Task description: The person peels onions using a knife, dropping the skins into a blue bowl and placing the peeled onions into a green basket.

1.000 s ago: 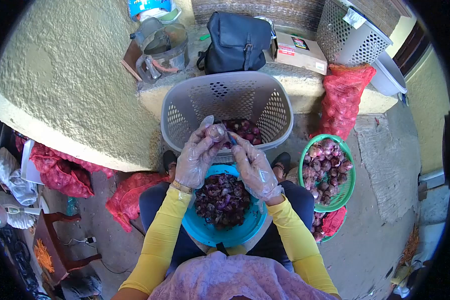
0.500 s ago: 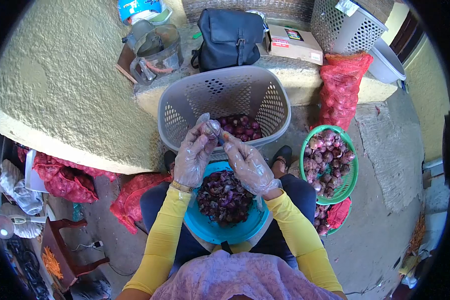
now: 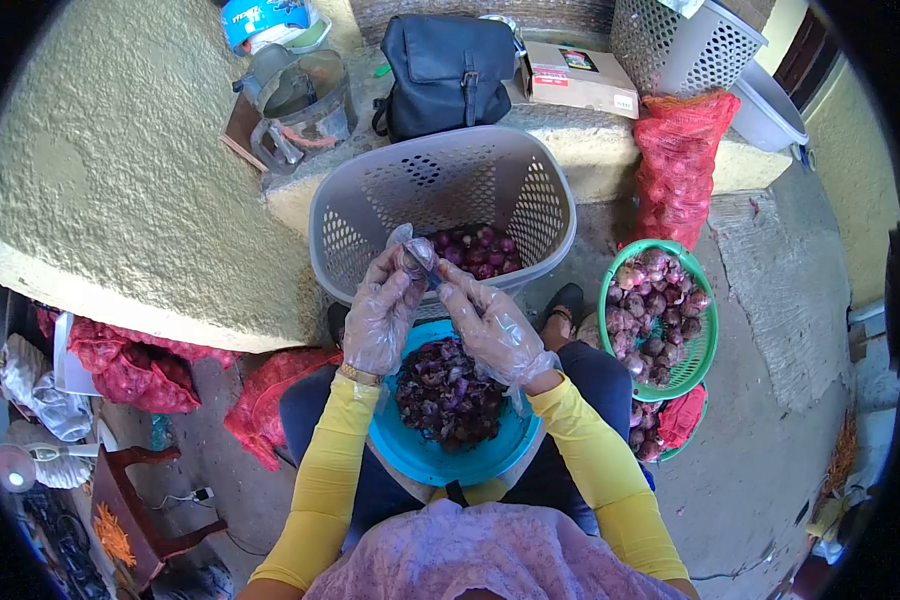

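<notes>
Both my hands wear clear plastic gloves and meet above the near rim of a grey perforated basket [image 3: 320,240]. My left hand [image 3: 378,318] is closed around an onion [image 3: 419,254], held up at the fingertips. Against that onion, my right hand [image 3: 495,328] pinches a small knife [image 3: 434,279], mostly hidden by the fingers. Peeled purple onions [image 3: 478,250] lie at the bottom of the basket. Below my hands, between my knees, sits a blue basin [image 3: 420,462] heaped with dark onion skins [image 3: 448,395].
To the right, a green basket [image 3: 711,335] holds unpeeled onions, with another container of onions below it. A red mesh sack [image 3: 678,170] leans on the ledge. A black backpack [image 3: 446,80] and a cardboard box [image 3: 582,82] rest on the ledge. More red sacks [image 3: 275,405] lie left.
The onion has turned in my left fingers, and the right hand with the knife has shifted slightly up and left against it. The whole view has tilted a little.
</notes>
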